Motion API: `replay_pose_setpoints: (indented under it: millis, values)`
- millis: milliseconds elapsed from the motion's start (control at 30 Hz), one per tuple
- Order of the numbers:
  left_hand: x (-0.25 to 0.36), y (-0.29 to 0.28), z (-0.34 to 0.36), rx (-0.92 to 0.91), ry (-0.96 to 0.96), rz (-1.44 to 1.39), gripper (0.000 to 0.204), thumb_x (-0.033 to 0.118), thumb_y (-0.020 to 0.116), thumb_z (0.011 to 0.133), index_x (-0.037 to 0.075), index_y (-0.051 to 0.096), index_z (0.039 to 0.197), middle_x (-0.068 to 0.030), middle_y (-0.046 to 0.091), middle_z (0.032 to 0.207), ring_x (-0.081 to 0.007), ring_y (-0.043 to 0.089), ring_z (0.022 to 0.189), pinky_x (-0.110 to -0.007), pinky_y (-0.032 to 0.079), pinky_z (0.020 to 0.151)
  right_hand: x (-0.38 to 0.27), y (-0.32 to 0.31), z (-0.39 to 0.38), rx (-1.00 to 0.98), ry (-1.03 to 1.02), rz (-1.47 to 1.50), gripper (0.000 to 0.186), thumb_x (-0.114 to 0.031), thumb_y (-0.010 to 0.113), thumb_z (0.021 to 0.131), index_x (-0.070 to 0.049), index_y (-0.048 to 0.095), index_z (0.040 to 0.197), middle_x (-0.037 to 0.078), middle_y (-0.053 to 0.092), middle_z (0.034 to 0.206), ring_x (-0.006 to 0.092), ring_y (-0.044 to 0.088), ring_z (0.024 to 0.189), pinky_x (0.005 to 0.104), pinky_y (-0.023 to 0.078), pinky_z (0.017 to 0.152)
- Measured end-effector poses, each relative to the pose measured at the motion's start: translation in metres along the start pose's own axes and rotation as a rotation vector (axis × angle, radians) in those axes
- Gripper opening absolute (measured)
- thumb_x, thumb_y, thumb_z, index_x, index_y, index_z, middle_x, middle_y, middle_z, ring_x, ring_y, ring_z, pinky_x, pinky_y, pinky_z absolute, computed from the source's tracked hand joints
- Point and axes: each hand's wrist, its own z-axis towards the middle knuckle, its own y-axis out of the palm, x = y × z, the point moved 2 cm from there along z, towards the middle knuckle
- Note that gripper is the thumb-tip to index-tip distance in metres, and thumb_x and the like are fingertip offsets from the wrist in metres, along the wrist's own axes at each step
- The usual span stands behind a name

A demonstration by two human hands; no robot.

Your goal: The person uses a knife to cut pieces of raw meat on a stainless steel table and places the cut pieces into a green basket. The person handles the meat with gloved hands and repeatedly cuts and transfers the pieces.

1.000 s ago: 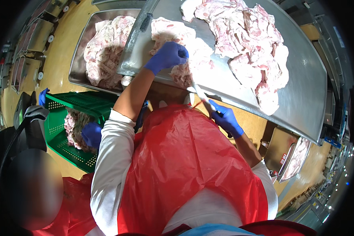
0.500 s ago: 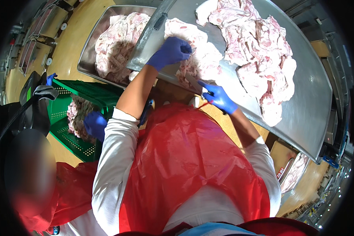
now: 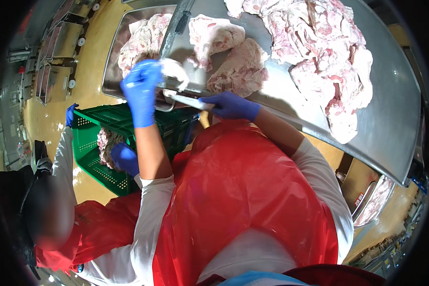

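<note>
My blue-gloved left hand (image 3: pixel 140 86) is raised at the near part of the steel tray (image 3: pixel 110 55), with its fingers closed on a pale, fatty piece of meat (image 3: pixel 175 72), slightly blurred by motion. My right hand (image 3: pixel 231 106) grips a knife (image 3: pixel 190 101), its blade pointing left, just below that piece at the near edge of the steel table (image 3: pixel 386 114). Two pieces of fatty meat (image 3: pixel 238 69) lie on the table just beyond my hands, and a large heap of it (image 3: pixel 314 33) lies to the right. More meat (image 3: pixel 143 33) fills the tray.
A co-worker in a red apron (image 3: pixel 97 226) is close at my left, blue-gloved hands (image 3: pixel 124 157) at a tipped green crate (image 3: pixel 88 169) holding meat scraps. Wheeled steel carts (image 3: pixel 66 40) stand at far left; another container of meat (image 3: pixel 376 200) is below the table's right.
My left hand has moved left off the table's meat toward the tray, carrying a pale piece. My right hand with the knife has shifted left and up, now angled across toward the left.
</note>
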Motion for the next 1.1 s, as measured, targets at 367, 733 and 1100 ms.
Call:
replay_pose_setpoints:
  millis: [367, 733, 1100]
  values:
    - [-0.054, -0.152, -0.097, 0.971, 0.034, 0.717, 0.023, 0.008, 0.079, 0.085, -0.001, 0.073, 0.105, -0.009, 0.073, 0.097, -0.0163, 0.065, 0.083, -0.032, 0.054, 0.075, 0.02, -0.076, -0.11, 0.411, 0.389, 0.247, 0.053, -0.012, 0.061, 0.096, -0.011, 0.055, 0.149, 0.014, 0.067, 0.083, 0.0139, 0.064, 0.076, 0.0333, 0.054, 0.074]
    - [-0.153, 0.169, -0.039, -0.542, -0.205, 0.763, 0.064, 0.038, 0.09, 0.061, -0.002, 0.07, 0.108, -0.0258, 0.071, 0.105, -0.041, 0.068, 0.104, -0.048, 0.054, 0.093, 0.06, -0.054, -0.169, 0.638, 0.307, -0.428, 0.053, -0.005, 0.059, 0.095, -0.013, 0.056, 0.148, 0.017, 0.068, 0.082, 0.0281, 0.069, 0.07, 0.038, 0.055, 0.07]
    - [-0.058, 0.133, 0.025, -0.499, 0.003, 0.368, 0.052, 0.024, 0.084, 0.066, 0.006, 0.06, 0.109, -0.0181, 0.07, 0.099, -0.0403, 0.069, 0.094, -0.047, 0.053, 0.085, 0.048, -0.018, -0.157, 0.906, 0.632, 0.025, 0.05, -0.009, 0.062, 0.098, -0.007, 0.057, 0.147, 0.004, 0.069, 0.085, 0.0074, 0.058, 0.073, 0.0268, 0.051, 0.07]
